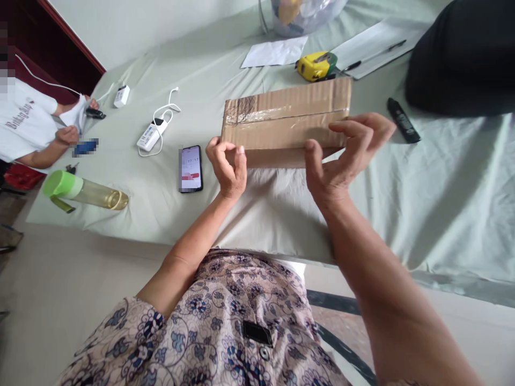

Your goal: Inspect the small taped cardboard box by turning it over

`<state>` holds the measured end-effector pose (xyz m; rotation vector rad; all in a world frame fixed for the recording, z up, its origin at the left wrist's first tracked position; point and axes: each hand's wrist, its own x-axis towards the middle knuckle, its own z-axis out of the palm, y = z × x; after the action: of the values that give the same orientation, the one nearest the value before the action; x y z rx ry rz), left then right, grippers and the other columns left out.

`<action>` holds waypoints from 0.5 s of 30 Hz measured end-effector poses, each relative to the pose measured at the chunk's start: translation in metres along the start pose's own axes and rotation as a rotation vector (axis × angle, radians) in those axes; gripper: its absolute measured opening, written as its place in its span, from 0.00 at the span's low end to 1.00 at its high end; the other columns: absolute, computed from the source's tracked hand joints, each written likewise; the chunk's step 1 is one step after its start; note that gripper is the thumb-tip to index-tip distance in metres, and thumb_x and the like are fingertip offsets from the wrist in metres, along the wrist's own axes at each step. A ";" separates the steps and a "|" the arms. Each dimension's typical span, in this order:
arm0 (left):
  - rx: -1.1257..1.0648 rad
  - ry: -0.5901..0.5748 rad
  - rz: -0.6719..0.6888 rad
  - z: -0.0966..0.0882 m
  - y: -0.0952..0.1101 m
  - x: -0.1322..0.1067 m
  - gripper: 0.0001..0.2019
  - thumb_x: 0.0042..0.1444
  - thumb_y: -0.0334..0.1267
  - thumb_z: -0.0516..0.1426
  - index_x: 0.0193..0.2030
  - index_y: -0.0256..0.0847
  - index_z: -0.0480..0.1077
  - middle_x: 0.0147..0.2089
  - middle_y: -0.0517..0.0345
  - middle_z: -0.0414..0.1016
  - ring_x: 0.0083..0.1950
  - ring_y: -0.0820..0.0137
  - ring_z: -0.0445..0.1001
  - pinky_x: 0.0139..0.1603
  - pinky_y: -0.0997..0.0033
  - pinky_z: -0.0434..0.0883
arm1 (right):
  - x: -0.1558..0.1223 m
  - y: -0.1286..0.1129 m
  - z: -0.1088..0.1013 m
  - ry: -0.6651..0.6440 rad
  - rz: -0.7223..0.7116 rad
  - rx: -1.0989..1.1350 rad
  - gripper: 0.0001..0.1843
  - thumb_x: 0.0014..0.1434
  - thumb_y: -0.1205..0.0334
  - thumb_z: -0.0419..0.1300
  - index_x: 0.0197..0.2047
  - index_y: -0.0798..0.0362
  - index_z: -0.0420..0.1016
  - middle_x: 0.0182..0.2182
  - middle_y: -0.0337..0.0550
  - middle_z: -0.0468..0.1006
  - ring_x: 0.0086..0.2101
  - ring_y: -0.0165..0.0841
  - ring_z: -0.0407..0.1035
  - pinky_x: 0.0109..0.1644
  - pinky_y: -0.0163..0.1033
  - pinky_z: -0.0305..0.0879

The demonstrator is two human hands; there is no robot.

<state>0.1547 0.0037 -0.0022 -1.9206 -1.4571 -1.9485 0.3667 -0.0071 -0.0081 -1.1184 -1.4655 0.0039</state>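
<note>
A flat cardboard box [281, 115], sealed with clear tape, lies on the pale green cloth of the table [442, 187]. My left hand [227, 166] is curled into a loose fist at the box's near left corner, fingertips against its edge. My right hand [346, 153] has its fingers spread and bent, thumb at the box's near edge and fingers over its right end, touching it.
A phone [190, 169] with a lit screen lies left of the box. A power bank with cable [152, 135], a green-capped bottle [82, 191], a yellow tape measure [316, 65], papers with a pen [374, 45], a black marker [403, 120] and a black bag [462, 59] surround it. Another person [28, 126] sits far left.
</note>
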 end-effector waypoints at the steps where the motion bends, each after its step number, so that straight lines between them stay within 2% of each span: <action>1: 0.013 -0.005 0.000 0.000 0.002 -0.001 0.22 0.69 0.64 0.50 0.44 0.45 0.62 0.48 0.50 0.65 0.58 0.61 0.70 0.65 0.53 0.69 | 0.000 -0.002 0.001 0.051 -0.014 -0.034 0.26 0.66 0.35 0.59 0.57 0.43 0.70 0.52 0.57 0.66 0.59 0.58 0.63 0.56 0.68 0.69; 2: 0.032 -0.012 -0.001 0.001 0.003 -0.001 0.23 0.68 0.65 0.52 0.44 0.45 0.62 0.48 0.50 0.65 0.59 0.61 0.69 0.65 0.52 0.68 | 0.000 -0.004 0.002 0.095 -0.030 -0.060 0.28 0.64 0.34 0.62 0.58 0.43 0.70 0.52 0.57 0.66 0.60 0.59 0.63 0.56 0.68 0.69; 4: 0.080 -0.031 -0.005 0.002 0.007 -0.003 0.24 0.64 0.66 0.58 0.43 0.45 0.61 0.48 0.51 0.64 0.59 0.61 0.69 0.67 0.50 0.67 | 0.000 -0.006 0.005 0.095 -0.049 -0.081 0.33 0.60 0.32 0.66 0.60 0.43 0.69 0.54 0.58 0.65 0.61 0.61 0.62 0.56 0.68 0.69; 9: 0.150 -0.050 -0.034 0.007 0.014 -0.007 0.28 0.55 0.61 0.68 0.42 0.46 0.59 0.46 0.53 0.64 0.58 0.60 0.68 0.70 0.47 0.66 | -0.001 -0.004 0.009 0.031 -0.027 -0.151 0.38 0.61 0.30 0.64 0.64 0.44 0.66 0.58 0.61 0.64 0.63 0.63 0.58 0.59 0.69 0.65; 12: 0.137 -0.045 -0.052 0.006 0.014 -0.007 0.26 0.55 0.57 0.69 0.42 0.46 0.59 0.49 0.52 0.64 0.61 0.60 0.67 0.70 0.48 0.66 | -0.001 -0.004 0.008 0.047 0.009 -0.191 0.37 0.60 0.29 0.64 0.62 0.42 0.66 0.57 0.59 0.66 0.61 0.58 0.60 0.61 0.68 0.63; 15: 0.110 -0.041 -0.056 0.003 0.007 -0.005 0.21 0.62 0.55 0.64 0.43 0.45 0.59 0.52 0.50 0.63 0.64 0.60 0.66 0.71 0.49 0.65 | 0.002 -0.008 0.007 0.078 0.030 -0.144 0.28 0.65 0.34 0.61 0.59 0.41 0.66 0.54 0.57 0.68 0.59 0.54 0.62 0.61 0.64 0.64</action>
<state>0.1623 -0.0010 -0.0024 -1.9037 -1.6087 -1.8198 0.3564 -0.0060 -0.0036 -1.2435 -1.3967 -0.1253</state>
